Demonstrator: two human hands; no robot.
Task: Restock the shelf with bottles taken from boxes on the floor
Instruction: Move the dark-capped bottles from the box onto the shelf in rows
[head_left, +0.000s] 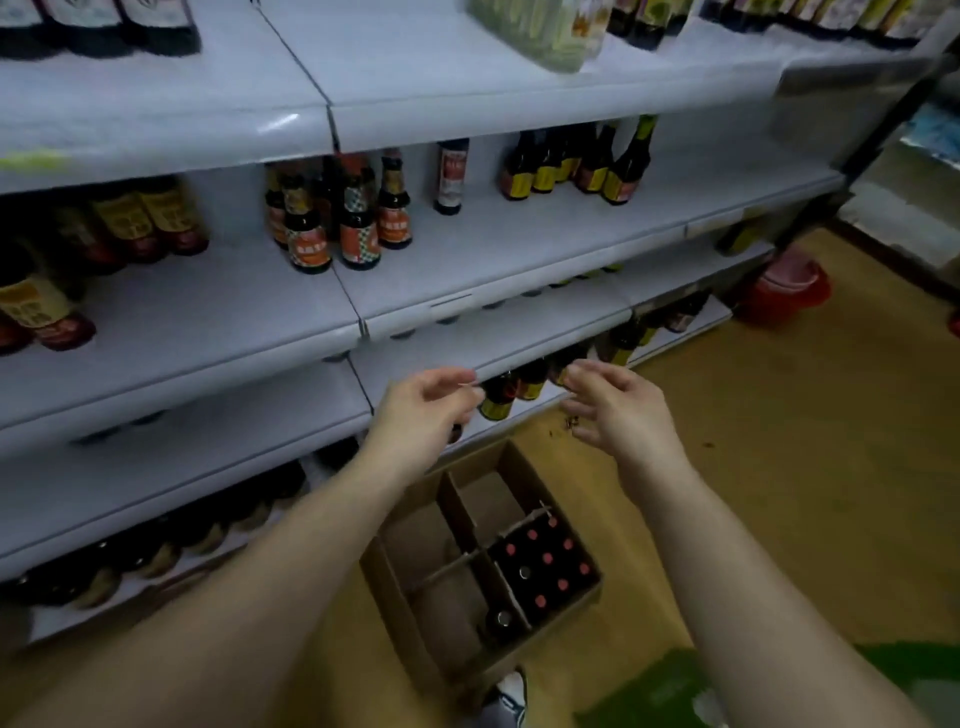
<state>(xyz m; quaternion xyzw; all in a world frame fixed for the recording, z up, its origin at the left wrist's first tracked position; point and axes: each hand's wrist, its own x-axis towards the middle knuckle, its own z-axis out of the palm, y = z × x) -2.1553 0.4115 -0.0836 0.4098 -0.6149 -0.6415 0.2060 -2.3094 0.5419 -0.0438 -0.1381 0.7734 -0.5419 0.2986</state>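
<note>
Over the cardboard box (395, 603) on the floor, just off the front lip of the white shelf (519, 249), I see both hands held out with a gap between them. The left hand (423, 410) has its fingers loosely curled, the right hand (618, 405) is half spread, and neither has hold of anything. The box's near right compartment holds the red-capped bottles (545, 564), packed close. One dark bottle (503, 619) stands alone in the compartment to its left, and the far compartments show bare cardboard. The shelf board above the hands has bare room right of the orange-labelled bottles (332, 234). Between the hands, yellow-labelled bottles (500, 402) peek from under a shelf edge, their tops hidden. Every label is too blurred to read. A red bucket (784, 291) sits by the shelf's far end, and a green shape (670, 686) is cut off at the lower border; I can't tell what it is.
</note>
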